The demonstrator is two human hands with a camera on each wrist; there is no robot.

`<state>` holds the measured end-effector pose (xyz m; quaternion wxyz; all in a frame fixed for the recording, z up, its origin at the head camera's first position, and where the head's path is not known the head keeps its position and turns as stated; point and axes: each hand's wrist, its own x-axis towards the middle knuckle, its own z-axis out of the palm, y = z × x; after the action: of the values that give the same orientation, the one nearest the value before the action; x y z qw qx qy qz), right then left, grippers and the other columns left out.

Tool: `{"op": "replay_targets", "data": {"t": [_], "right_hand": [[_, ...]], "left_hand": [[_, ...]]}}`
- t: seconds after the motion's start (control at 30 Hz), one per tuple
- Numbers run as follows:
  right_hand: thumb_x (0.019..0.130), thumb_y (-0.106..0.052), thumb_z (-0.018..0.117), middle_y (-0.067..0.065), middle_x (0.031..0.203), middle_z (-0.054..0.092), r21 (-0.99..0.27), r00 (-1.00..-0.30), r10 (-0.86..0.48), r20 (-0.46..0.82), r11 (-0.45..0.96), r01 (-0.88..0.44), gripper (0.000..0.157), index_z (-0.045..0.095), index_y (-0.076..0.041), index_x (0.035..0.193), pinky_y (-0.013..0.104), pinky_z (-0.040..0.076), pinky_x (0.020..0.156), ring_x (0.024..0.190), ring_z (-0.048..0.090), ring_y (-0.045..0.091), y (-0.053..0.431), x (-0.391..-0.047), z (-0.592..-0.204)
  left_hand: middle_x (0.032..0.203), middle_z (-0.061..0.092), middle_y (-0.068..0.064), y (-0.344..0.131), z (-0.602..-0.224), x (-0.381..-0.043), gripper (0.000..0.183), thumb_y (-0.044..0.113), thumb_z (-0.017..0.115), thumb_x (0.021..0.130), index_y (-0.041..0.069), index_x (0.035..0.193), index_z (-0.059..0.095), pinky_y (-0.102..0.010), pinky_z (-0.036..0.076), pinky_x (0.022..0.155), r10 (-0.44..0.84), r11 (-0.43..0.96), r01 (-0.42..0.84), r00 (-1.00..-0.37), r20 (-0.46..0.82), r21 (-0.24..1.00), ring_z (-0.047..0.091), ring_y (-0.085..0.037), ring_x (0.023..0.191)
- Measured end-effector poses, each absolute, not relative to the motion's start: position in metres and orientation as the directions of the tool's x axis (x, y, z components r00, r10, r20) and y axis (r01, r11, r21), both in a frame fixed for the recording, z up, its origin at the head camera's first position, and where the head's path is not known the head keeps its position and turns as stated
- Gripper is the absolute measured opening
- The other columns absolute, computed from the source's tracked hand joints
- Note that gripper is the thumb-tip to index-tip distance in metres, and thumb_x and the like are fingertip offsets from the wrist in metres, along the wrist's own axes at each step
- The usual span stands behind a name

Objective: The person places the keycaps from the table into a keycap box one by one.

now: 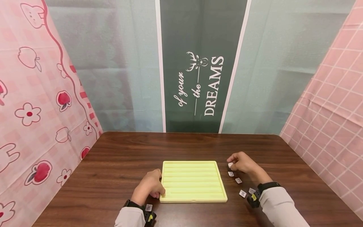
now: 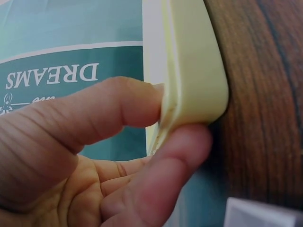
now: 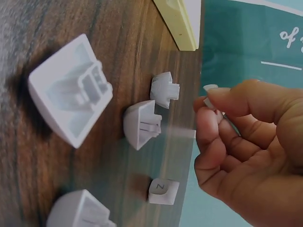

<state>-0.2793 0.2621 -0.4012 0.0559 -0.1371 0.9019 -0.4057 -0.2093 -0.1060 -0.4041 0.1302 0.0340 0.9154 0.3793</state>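
A pale yellow ridged tray (image 1: 194, 200) lies on the wooden table. My left hand (image 1: 151, 184) grips its left side near the front corner; in the left wrist view, the thumb is on the rim of the tray (image 2: 201, 71) and a finger presses its outer wall. To the right of the tray, my right hand (image 1: 244, 162) pinches a small white keycap (image 3: 211, 88) between thumb and fingertips. Beneath that hand lie several white keycaps, among them an upturned keycap (image 3: 71, 92) showing its hollow underside and a keycap marked Z (image 3: 163, 191).
A keycap (image 1: 148, 207) lies beside the left wrist, in front of the tray. Other keycaps (image 1: 242, 193) are scattered toward the right forearm. The brown table (image 1: 127, 148) is backed by a green printed curtain (image 1: 195, 37), with pink cloths at both sides.
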Motion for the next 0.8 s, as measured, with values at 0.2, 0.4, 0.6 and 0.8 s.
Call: {"op": "replay_targets", "data": {"t": [0.2, 0.4, 0.6, 0.8], "right_hand": [[0.069, 0.012, 0.063, 0.008, 0.075, 0.056, -0.771, -0.963, -0.268, 0.009, 0.612, -0.177, 0.023, 0.063, 0.011, 0.092, 0.029, 0.044, 0.054, 0.066, 0.049, 0.019, 0.263, -0.281, -0.405], [0.070, 0.012, 0.064, 0.011, 0.077, 0.058, -0.826, -0.957, -0.286, 0.044, 0.528, -0.196, 0.025, 0.061, 0.014, 0.095, 0.024, 0.048, 0.056, 0.070, 0.052, 0.019, 0.263, -0.283, -0.409], [0.072, 0.008, 0.066, 0.009, 0.077, 0.059, -0.858, -0.969, -0.240, 0.051, 0.486, -0.166, 0.022, 0.061, 0.012, 0.094, 0.025, 0.049, 0.057, 0.069, 0.054, 0.018, 0.259, -0.283, -0.411], [0.073, 0.007, 0.069, 0.010, 0.077, 0.060, -0.883, -0.977, -0.210, 0.048, 0.448, -0.140, 0.026, 0.059, 0.013, 0.096, 0.026, 0.050, 0.057, 0.069, 0.055, 0.018, 0.258, -0.282, -0.412]], "left_hand": [[0.055, 0.054, -0.013, -0.107, -0.404, -0.210, 0.044, -0.013, 0.073, 0.057, -0.006, 0.093, 0.048, -0.028, 0.049, 0.039, 0.174, 0.679, -0.043, -0.960, -0.219, 0.732, 0.054, -0.015, 0.040], [0.057, 0.054, -0.014, -0.109, -0.406, -0.211, 0.046, -0.013, 0.072, 0.057, -0.008, 0.096, 0.048, -0.028, 0.050, 0.039, 0.193, 0.654, -0.043, -0.956, -0.222, 0.755, 0.054, -0.015, 0.040], [0.056, 0.054, -0.013, -0.109, -0.405, -0.211, 0.048, -0.013, 0.073, 0.057, -0.009, 0.098, 0.048, -0.028, 0.050, 0.039, 0.194, 0.655, -0.037, -0.957, -0.216, 0.755, 0.054, -0.016, 0.040], [0.054, 0.054, -0.012, -0.109, -0.406, -0.211, 0.046, -0.012, 0.073, 0.057, -0.008, 0.096, 0.048, -0.028, 0.050, 0.039, 0.193, 0.662, -0.033, -0.958, -0.212, 0.749, 0.054, -0.016, 0.040]]}}
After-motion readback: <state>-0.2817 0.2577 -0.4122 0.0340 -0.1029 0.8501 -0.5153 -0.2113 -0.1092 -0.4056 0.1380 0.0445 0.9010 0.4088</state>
